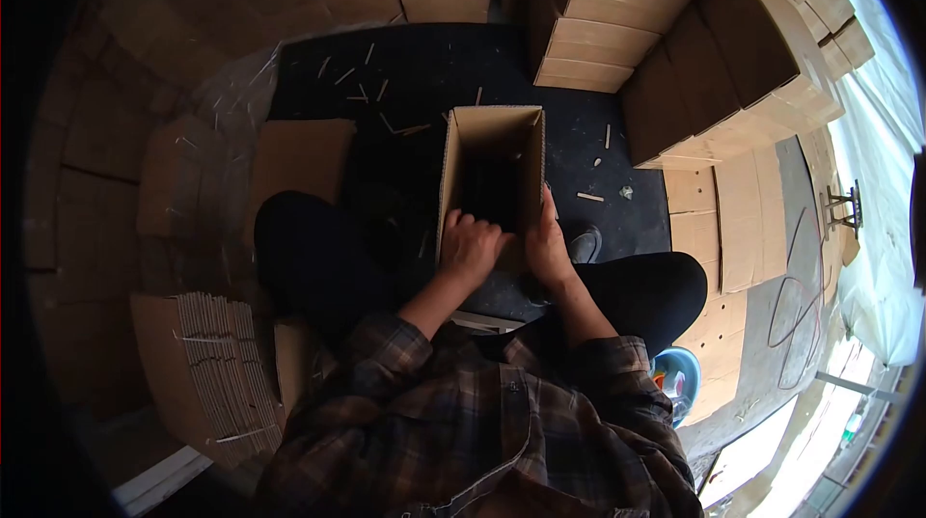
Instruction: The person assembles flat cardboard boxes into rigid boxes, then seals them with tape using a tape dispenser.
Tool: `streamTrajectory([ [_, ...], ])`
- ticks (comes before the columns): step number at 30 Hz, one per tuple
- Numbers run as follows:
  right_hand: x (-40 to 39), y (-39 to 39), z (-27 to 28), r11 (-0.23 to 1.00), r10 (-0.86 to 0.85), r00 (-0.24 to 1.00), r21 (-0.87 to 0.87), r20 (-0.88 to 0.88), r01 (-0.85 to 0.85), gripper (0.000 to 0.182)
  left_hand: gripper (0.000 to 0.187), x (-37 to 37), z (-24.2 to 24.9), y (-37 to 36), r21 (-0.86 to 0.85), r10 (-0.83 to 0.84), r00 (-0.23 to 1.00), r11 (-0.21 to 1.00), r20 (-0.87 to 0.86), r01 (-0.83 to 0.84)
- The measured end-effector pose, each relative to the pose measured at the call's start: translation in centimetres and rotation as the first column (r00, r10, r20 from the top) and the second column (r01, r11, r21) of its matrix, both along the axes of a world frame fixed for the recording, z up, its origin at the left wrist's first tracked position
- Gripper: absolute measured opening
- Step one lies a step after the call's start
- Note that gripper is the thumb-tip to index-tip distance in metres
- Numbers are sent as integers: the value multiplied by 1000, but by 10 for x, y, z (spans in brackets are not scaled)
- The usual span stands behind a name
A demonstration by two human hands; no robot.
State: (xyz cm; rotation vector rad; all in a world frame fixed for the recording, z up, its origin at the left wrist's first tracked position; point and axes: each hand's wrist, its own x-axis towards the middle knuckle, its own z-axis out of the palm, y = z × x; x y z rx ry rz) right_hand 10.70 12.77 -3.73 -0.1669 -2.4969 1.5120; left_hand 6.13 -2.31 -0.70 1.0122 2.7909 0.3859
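Note:
Between my knees stands an open cardboard box [495, 115], tall and narrow, its dark inside facing up toward me. My left hand [471, 250] curls its fingers over the near left part of the box's rim. At the near right corner, my right hand [548, 246] grips the side wall, with fingers pointing up along it. The hands are close together but apart. The bottom of the box is lost in shadow.
Stacked boxes [612, 21] rise at the back right. A bundle of flat cardboard [217, 354] lies at my left, and a flat sheet [301, 159] beside my left knee. Scraps litter the black floor mat [405, 60]. A blue bucket [687, 378] stands at my right.

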Motion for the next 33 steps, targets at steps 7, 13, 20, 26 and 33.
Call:
streamTrajectory([
  [7,-1,-15,20,976,-87,975,-179,205,125,86,25,-5,-68,32,-310,167,971,945,172,-107],
  [13,-5,-18,26,976,-86,975,-178,206,124,93,61,-26,-54,52,266,318,934,926,-166,-268],
  [20,-2,-18,14,990,-110,990,-81,91,118,91,80,-97,-4,79,369,294,946,901,-133,-228],
  [26,-8,-15,30,974,-104,983,-186,149,131,92,55,-44,-67,62,312,346,932,901,-104,-300],
  [33,-9,-18,22,983,2,990,-180,140,23,97,53,-52,-74,66,282,343,932,889,116,-362],
])
